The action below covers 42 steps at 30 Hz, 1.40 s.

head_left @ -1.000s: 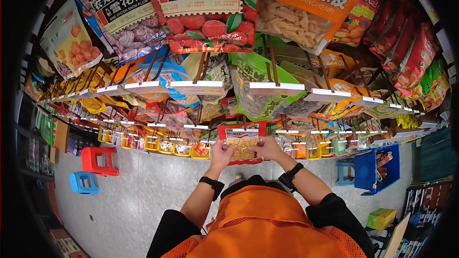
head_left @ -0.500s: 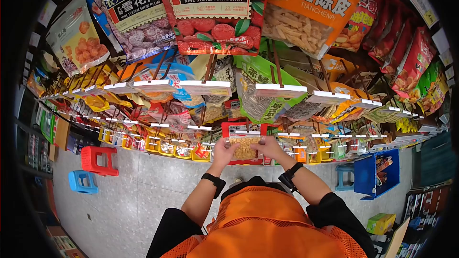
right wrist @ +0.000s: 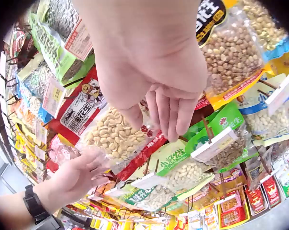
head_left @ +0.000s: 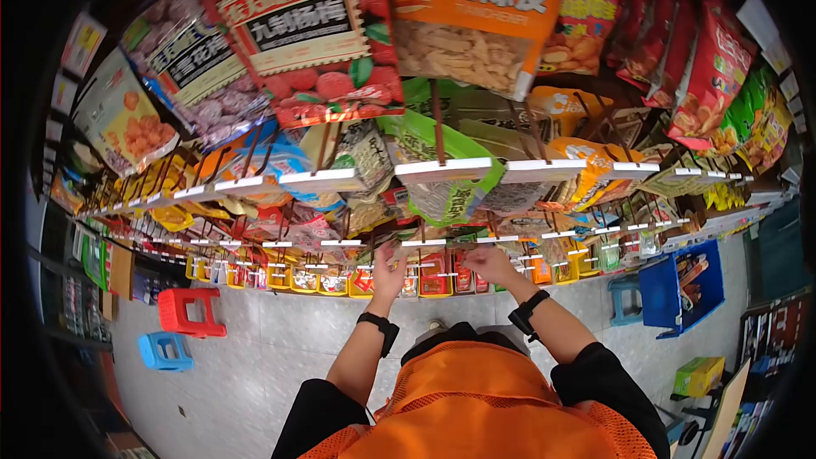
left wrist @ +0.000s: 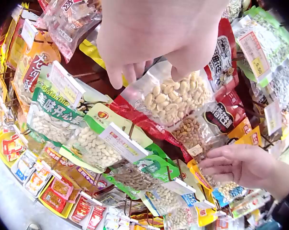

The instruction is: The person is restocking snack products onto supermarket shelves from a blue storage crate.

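A red bag of pale peanuts with a clear window [left wrist: 175, 96] [right wrist: 116, 136] is among other hanging bags. In the left wrist view my left hand [left wrist: 159, 38] is over its upper part, fingers loosely bent down; whether they touch it I cannot tell. My right hand [left wrist: 247, 167] is beside a smaller nut bag [left wrist: 195, 132], fingers extended. In the right wrist view my right hand [right wrist: 144, 72] hangs at the red bag's edge with relaxed fingers, and my left hand [right wrist: 75, 177] is at its other side. From the head view, both hands, left [head_left: 389, 272] and right [head_left: 495, 267], are apart at the rack.
Large snack bags, one of them orange [head_left: 476, 25], hang above the hands. White price-tag holders [head_left: 442, 171] stick out on hooks. Below are yellow bins [head_left: 361, 282] of small packets. Red [head_left: 191, 313] and blue [head_left: 166, 351] stools and a blue crate [head_left: 684, 289] stand on the floor.
Earlier both hands held the red peanut bag by its sides; now they are apart and hold nothing. The view of the shelves has shifted, with the upper bags further left.
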Each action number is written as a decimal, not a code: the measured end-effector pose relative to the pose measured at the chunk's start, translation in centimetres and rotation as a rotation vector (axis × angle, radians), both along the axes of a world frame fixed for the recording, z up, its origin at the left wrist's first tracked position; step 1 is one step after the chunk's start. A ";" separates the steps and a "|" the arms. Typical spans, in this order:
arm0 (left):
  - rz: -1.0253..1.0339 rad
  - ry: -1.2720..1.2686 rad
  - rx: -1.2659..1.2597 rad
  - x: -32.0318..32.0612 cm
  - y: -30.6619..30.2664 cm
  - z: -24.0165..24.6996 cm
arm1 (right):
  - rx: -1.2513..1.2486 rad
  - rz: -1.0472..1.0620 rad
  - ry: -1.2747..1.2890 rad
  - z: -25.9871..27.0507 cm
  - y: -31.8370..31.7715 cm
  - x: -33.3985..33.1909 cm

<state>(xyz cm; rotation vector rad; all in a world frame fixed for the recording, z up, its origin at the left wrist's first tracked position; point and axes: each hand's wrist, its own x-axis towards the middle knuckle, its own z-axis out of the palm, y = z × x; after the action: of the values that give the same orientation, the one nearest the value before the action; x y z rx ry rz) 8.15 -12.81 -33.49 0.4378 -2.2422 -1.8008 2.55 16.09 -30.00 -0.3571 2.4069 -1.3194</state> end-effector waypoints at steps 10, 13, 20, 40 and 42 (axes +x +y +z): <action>-0.054 -0.203 -0.022 5.4 2.7 -5.9 | 0.006 -0.065 -0.159 -0.9 12.7 5.6; -0.290 -0.311 0.035 6.3 7.1 -3.8 | -0.101 -0.127 -0.200 -2.3 16.1 5.6; -0.689 -0.317 -0.386 4.4 24.0 2.2 | -0.015 -0.233 -0.033 -0.8 32.8 8.9; -1.588 -0.249 -0.888 3.3 69.4 5.8 | 0.047 -0.973 -0.135 -1.7 66.4 29.6; -1.651 -0.257 -0.904 2.9 71.4 4.9 | 0.017 -1.010 -0.128 -0.3 67.7 28.3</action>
<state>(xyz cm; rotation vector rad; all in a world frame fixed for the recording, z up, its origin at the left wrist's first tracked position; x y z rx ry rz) 11.08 58.63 -28.59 -1.8538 -3.4450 -0.5459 30.81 83.77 -30.28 1.0529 2.5300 -1.5802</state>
